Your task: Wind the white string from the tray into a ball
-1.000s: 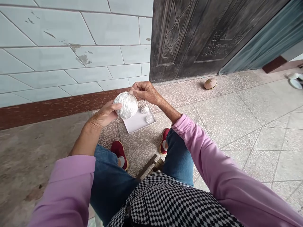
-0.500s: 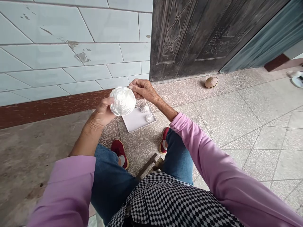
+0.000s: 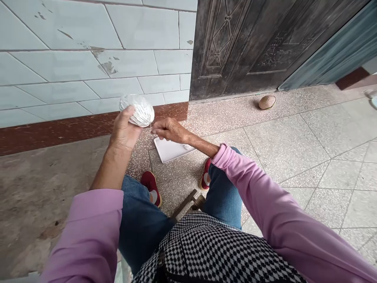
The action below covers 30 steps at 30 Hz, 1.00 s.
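Note:
My left hand (image 3: 125,129) grips a white ball of yarn (image 3: 140,111), its thumb pressed on the near side and the other fingers hidden behind. To the right and slightly below the ball, my right hand (image 3: 169,130) is closed in a pinch. A short stretch of white strand runs from the ball down to its fingertips. Below this hand a pale tray (image 3: 170,152) lies on the floor. One small white bundle (image 3: 186,146) in it shows partly past my right wrist; the rest of the tray's contents are hidden by the hand and forearm.
A tiled wall (image 3: 144,29) rises ahead on the left, next to a dark carved door (image 3: 232,47). A tan rounded object (image 3: 267,102) lies on the floor by the door. Between my legs is part of a wooden stool (image 3: 185,204). Red shoes (image 3: 150,184) flank the tray.
The ball has moved left and up in my left hand and is turned. My right hand has come down from the ball's upper edge to below its right side, covering part of the tray.

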### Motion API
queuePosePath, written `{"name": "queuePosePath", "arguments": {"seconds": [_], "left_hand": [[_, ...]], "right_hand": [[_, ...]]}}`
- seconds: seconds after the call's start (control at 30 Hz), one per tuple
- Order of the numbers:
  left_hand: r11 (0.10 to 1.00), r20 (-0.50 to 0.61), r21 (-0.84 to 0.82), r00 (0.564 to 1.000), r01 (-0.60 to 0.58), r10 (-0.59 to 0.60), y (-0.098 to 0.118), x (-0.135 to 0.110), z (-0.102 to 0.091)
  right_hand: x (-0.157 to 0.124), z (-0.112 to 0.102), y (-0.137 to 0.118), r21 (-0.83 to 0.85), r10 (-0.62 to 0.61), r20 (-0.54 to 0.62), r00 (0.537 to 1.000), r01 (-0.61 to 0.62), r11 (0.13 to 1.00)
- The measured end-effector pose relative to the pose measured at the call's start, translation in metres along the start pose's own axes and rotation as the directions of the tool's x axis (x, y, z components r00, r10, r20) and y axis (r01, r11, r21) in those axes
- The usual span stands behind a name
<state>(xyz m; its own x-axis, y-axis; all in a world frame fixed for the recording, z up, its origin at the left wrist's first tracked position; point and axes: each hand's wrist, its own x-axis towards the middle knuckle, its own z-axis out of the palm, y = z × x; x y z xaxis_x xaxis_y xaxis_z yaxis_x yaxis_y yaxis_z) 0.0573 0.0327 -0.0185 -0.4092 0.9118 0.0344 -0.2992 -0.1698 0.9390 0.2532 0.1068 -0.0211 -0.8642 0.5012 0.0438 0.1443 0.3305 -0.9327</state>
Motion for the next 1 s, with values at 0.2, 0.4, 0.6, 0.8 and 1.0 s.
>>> {"name": "queuePosePath", "arguments": {"seconds": [0.2,0.4,0.6,0.8,1.0], "left_hand": [[0.954,-0.133,0.286,0.99,0.088,-0.051,-0.013,0.009,-0.017],[0.94,0.192,0.279,0.948,0.197,-0.256,-0.004,-0.004,-0.007],[0.94,0.332,0.27,0.897,0.206,-0.292,-0.004,-0.016,0.011],[0.937,0.248,0.267,0.924,0.223,-0.291,-0.012,-0.019,0.014],[0.962,0.256,0.19,0.936,0.196,-0.241,-0.004,-0.023,0.017]], "right_hand": [[0.003,-0.017,0.015,0.21,-0.184,0.07,0.98,0.166,0.964],[0.0,-0.063,0.022,0.188,-0.205,-0.104,0.973,0.222,0.957],[0.0,-0.074,0.022,0.192,-0.12,-0.192,0.974,0.157,0.969],[0.007,-0.07,0.03,0.16,-0.093,-0.198,0.976,0.126,0.979],[0.014,-0.075,0.039,0.271,-0.061,-0.269,0.961,0.136,0.953]]}}
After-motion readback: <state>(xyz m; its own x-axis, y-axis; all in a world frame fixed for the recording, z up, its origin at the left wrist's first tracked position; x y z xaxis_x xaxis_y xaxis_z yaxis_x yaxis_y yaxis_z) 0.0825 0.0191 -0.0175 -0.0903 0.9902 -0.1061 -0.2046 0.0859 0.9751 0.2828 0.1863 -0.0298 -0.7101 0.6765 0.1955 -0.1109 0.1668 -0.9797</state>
